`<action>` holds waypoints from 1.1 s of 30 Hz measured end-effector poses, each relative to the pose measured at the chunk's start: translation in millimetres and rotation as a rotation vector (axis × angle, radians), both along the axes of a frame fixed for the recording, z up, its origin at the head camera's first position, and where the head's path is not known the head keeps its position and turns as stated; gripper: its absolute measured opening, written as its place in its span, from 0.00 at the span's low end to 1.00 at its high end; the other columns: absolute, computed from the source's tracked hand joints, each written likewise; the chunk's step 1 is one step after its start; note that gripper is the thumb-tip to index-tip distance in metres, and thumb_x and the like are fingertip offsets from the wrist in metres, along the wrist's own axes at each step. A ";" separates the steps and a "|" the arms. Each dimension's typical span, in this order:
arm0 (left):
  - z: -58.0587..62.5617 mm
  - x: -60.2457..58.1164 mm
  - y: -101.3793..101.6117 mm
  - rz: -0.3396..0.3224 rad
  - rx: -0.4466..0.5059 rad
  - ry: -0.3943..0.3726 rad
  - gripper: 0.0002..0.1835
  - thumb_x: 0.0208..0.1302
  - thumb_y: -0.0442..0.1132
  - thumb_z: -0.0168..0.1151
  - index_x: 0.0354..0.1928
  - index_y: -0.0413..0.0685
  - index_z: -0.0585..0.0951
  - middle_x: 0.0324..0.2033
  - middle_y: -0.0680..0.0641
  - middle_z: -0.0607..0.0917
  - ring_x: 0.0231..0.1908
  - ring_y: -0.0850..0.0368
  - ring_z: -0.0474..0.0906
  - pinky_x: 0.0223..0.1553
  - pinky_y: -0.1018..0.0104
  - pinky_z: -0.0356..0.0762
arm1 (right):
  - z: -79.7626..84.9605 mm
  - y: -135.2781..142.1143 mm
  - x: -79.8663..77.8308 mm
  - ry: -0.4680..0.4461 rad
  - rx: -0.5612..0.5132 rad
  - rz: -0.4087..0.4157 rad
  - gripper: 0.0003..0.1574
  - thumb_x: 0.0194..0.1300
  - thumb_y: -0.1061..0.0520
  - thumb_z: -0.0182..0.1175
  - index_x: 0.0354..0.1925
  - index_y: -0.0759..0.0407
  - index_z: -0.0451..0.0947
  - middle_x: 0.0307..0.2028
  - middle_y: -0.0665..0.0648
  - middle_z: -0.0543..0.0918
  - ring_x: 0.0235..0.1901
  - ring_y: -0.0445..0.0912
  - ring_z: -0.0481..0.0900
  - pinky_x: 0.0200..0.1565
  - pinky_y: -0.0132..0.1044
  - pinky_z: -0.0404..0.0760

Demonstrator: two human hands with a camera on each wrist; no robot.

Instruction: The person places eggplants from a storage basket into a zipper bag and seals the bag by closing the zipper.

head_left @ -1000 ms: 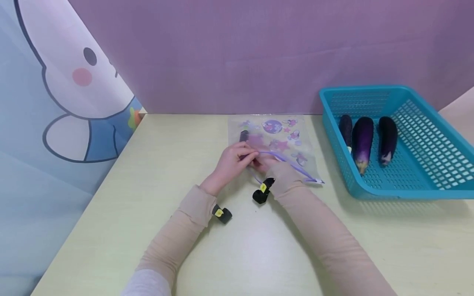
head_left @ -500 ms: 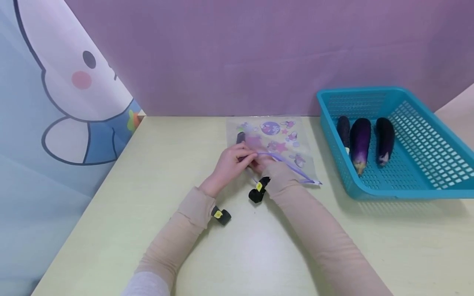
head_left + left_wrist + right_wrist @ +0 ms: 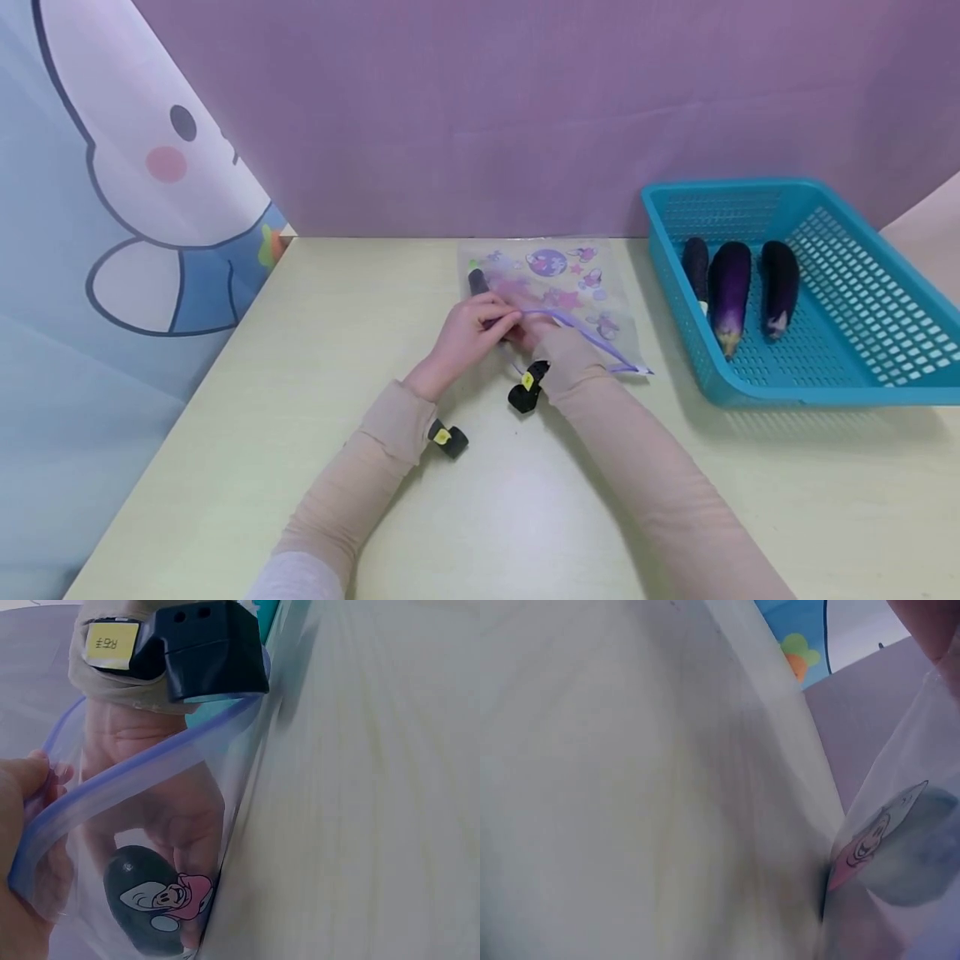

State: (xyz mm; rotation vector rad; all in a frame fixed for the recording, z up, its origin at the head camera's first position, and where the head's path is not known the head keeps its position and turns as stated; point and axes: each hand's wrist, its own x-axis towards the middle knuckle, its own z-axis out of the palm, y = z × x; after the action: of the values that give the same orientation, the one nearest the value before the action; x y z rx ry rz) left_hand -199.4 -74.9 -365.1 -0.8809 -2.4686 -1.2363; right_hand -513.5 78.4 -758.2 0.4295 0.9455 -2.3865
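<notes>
A clear zip bag (image 3: 611,287) with a purple zip strip and pink and purple cartoon prints lies at the back of the table. My left hand (image 3: 467,329) pinches the bag's open edge, thumb against fingers, also visible at the left of the left wrist view. Through that opening reaches my right hand (image 3: 534,329), inside the bag up to the wrist. It holds a dark eggplant (image 3: 477,282), whose tip points to the back left. In the left wrist view the eggplant's rounded end (image 3: 135,881) shows through the plastic between thumb and fingers, partly covered by a printed cartoon.
A teal basket (image 3: 847,395) stands on the right, with three eggplants (image 3: 731,287) lying at its left side. A purple cloth wall (image 3: 465,125) rises along the table's back edge. Each wrist wears a small black camera (image 3: 450,439).
Inside the bag, the eggplant's tip has swung to the left and slightly back, and its tip now shows more clearly. Both hands stay in nearly the same place.
</notes>
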 end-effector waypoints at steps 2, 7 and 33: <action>-0.5 0.1 -0.1 0.000 -0.001 0.008 0.08 0.63 0.36 0.61 0.38 0.38 0.86 0.33 0.44 0.84 0.33 0.54 0.78 0.38 0.66 0.77 | 39.4 0.8 32.2 -0.117 -0.149 -0.075 0.26 0.57 0.60 0.64 0.55 0.63 0.75 0.54 0.60 0.77 0.54 0.53 0.75 0.58 0.46 0.73; -1.9 0.3 -0.8 -0.001 0.004 0.012 0.08 0.62 0.35 0.62 0.37 0.38 0.86 0.33 0.44 0.84 0.33 0.54 0.78 0.39 0.66 0.77 | 17.7 -2.3 25.5 -0.015 -0.062 -0.026 0.26 0.51 0.67 0.65 0.51 0.62 0.78 0.51 0.58 0.80 0.52 0.50 0.77 0.55 0.41 0.75; 3.2 0.4 -3.0 0.054 -0.026 0.003 0.09 0.62 0.36 0.62 0.39 0.38 0.86 0.35 0.42 0.85 0.37 0.51 0.80 0.44 0.60 0.77 | 61.4 -22.6 55.4 0.347 0.424 0.153 0.23 0.51 0.52 0.72 0.48 0.47 0.82 0.45 0.50 0.83 0.40 0.44 0.81 0.42 0.39 0.80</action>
State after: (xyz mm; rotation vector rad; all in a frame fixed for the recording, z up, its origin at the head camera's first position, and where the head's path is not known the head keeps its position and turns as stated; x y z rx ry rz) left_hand -199.0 -77.9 -361.9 -0.8167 -2.4945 -1.1874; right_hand -458.1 55.8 -696.8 0.0836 1.5921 -2.1534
